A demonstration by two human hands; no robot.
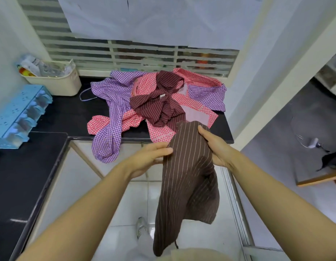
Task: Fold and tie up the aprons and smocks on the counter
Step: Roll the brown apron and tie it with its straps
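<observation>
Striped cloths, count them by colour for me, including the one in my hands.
Brown cloth: 1, held by left hand and right hand
Maroon cloth: 1, atop the checked pile
Total: 2

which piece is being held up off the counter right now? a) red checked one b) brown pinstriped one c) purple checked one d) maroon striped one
B: the left hand and right hand hold the brown pinstriped apron, which hangs in front of the counter, while the purple checked garment, red checked garment and maroon striped apron lie piled on it.
</observation>
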